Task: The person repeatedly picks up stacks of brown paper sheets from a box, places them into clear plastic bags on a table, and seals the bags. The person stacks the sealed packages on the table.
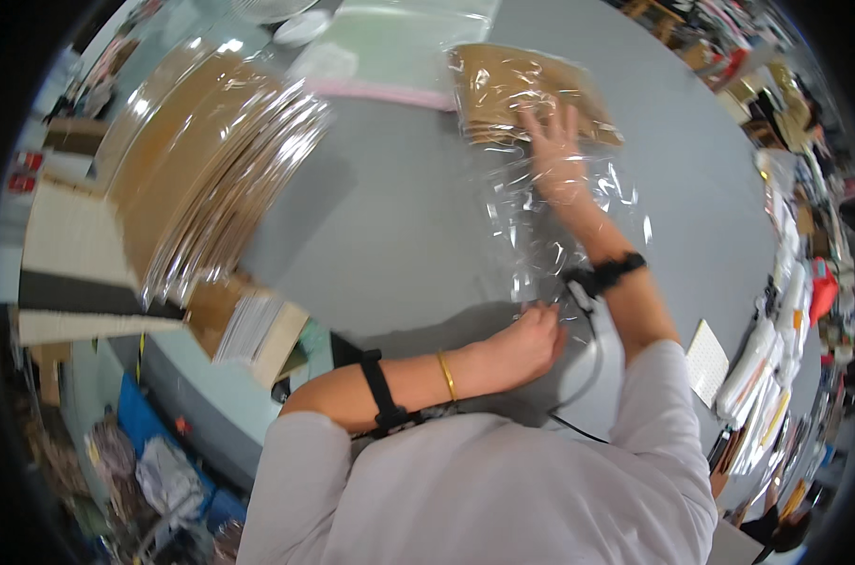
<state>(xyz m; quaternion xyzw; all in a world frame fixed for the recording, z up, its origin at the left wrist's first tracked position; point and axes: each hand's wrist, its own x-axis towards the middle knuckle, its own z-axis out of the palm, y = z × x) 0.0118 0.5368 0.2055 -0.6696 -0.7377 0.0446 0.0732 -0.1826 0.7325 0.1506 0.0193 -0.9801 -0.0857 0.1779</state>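
Stretched over the grey table in front of me is a clear plastic bag (517, 221), its film creased and shiny. My left hand (531, 344) pinches the near edge of that film, fingers pressed together. Reaching farther out, my right hand (557, 155) lies over the film with its fingers spread. Its fingertips rest at the near side of a stack of brown sheets in clear wrapping (521, 80). The hand is slightly blurred, and whether it presses on the stack or only on the film I cannot tell.
At the left a tall leaning pile of wrapped brown sheets (211, 160) stands by a cardboard box (74, 235). A small open carton (267, 344) holds white slips. Pale plastic bags (399, 47) lie at the back. Along the right are a white card (707, 363) and wrapped packets (762, 353).
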